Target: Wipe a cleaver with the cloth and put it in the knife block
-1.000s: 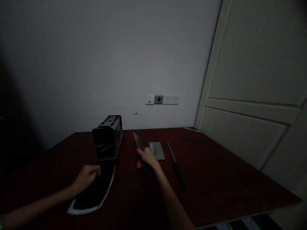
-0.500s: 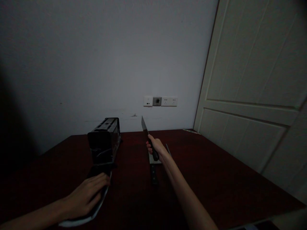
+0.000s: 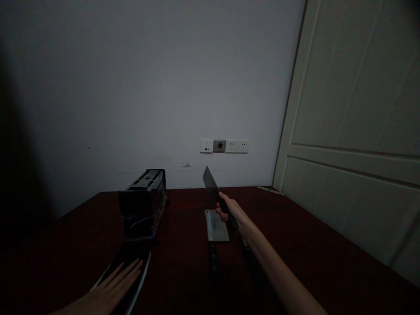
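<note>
My right hand (image 3: 229, 211) is closed round the dark handle of a kitchen knife (image 3: 210, 180), holding it above the table with the blade pointing up and away. Directly below it a cleaver (image 3: 215, 227) lies flat on the dark red table (image 3: 311, 253), handle toward me. My left hand (image 3: 116, 285) lies flat with fingers stretched out on a dark cloth with a white edge (image 3: 138, 273) at the table's near left. A black knife block (image 3: 142, 202) lies just beyond the cloth.
A white wall with a row of sockets (image 3: 224, 145) stands behind the table. A cream panelled door (image 3: 354, 131) fills the right side. The room is dim. A thin pale strip (image 3: 268, 189) lies at the table's far right corner.
My right hand lifted the knife off the table and moved it right, over the cleaver. My left hand went from curled on the cloth to flat and slid nearer to me.
</note>
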A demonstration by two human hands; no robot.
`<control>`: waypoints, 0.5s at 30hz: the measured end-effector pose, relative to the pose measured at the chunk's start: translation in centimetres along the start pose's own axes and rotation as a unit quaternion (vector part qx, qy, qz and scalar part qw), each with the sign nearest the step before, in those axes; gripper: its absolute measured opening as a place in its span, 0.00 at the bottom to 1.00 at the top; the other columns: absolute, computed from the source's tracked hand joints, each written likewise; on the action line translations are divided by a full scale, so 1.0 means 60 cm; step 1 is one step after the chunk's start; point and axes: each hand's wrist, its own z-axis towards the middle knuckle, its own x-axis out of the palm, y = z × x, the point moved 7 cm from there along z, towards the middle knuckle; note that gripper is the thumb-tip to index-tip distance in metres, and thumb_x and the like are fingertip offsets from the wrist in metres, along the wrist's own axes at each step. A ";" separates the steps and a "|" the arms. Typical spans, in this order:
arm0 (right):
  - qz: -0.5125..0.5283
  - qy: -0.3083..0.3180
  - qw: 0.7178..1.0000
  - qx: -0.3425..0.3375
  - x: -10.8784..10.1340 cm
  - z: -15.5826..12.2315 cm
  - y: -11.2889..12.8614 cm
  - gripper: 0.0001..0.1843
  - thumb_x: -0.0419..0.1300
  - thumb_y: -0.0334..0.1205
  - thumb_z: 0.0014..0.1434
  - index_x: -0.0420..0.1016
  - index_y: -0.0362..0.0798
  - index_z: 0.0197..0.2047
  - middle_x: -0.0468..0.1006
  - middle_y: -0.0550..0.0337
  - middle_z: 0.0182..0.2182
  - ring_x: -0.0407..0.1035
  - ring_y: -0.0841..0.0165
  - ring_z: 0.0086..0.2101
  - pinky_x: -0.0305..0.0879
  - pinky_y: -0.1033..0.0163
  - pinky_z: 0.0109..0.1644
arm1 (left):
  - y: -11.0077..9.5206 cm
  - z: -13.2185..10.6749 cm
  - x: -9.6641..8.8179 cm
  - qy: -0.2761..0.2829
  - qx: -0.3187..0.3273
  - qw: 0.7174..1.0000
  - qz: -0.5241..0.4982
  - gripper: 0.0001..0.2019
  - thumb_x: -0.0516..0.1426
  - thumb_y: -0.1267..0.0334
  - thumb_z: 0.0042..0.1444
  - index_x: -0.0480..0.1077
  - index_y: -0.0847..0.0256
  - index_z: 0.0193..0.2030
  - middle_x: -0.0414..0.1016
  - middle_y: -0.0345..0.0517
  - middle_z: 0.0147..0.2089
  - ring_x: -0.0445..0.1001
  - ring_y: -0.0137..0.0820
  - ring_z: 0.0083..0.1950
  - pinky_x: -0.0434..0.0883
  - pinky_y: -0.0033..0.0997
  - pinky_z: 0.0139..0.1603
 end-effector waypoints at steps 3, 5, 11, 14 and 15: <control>0.010 0.003 1.000 0.011 -0.009 0.002 -0.011 0.22 0.44 0.49 0.61 0.61 0.44 0.23 0.65 0.64 0.09 0.50 0.80 0.07 0.42 0.74 0.10 | -0.003 -0.002 0.011 0.008 0.012 1.000 -0.014 0.45 0.52 0.42 0.44 0.28 0.45 0.64 0.44 0.44 0.66 0.51 0.46 0.64 0.56 0.50 0.58; 0.016 0.002 1.000 0.017 -0.014 0.003 -0.017 0.22 0.45 0.50 0.60 0.61 0.44 0.22 0.64 0.64 0.09 0.49 0.80 0.07 0.42 0.74 0.10 | -0.001 -0.002 0.014 0.015 0.013 1.000 -0.014 0.43 0.51 0.43 0.47 0.29 0.46 0.64 0.43 0.44 0.66 0.51 0.45 0.64 0.55 0.48 0.59; 0.053 0.013 0.997 0.046 -0.017 0.008 -0.032 0.23 0.44 0.50 0.61 0.60 0.44 0.21 0.63 0.65 0.08 0.48 0.80 0.06 0.40 0.75 0.09 | 0.025 -0.011 0.026 0.027 -0.031 0.998 -0.042 0.31 0.46 0.52 0.56 0.36 0.44 0.64 0.48 0.37 0.65 0.54 0.39 0.63 0.59 0.42 0.59; 0.093 0.042 0.993 0.061 -0.011 0.005 -0.036 0.23 0.42 0.50 0.62 0.60 0.44 0.21 0.61 0.67 0.09 0.47 0.82 0.07 0.39 0.75 0.10 | 0.034 0.000 0.015 0.024 -0.072 0.992 -0.104 0.28 0.44 0.51 0.57 0.39 0.39 0.63 0.55 0.33 0.63 0.59 0.39 0.60 0.65 0.44 0.54; 0.108 0.053 0.991 0.065 -0.009 0.003 -0.037 0.24 0.41 0.50 0.62 0.60 0.44 0.22 0.60 0.67 0.09 0.46 0.82 0.07 0.38 0.76 0.10 | 0.033 0.011 0.005 0.019 -0.088 0.987 -0.132 0.26 0.44 0.50 0.56 0.43 0.39 0.63 0.59 0.34 0.61 0.62 0.39 0.59 0.67 0.44 0.52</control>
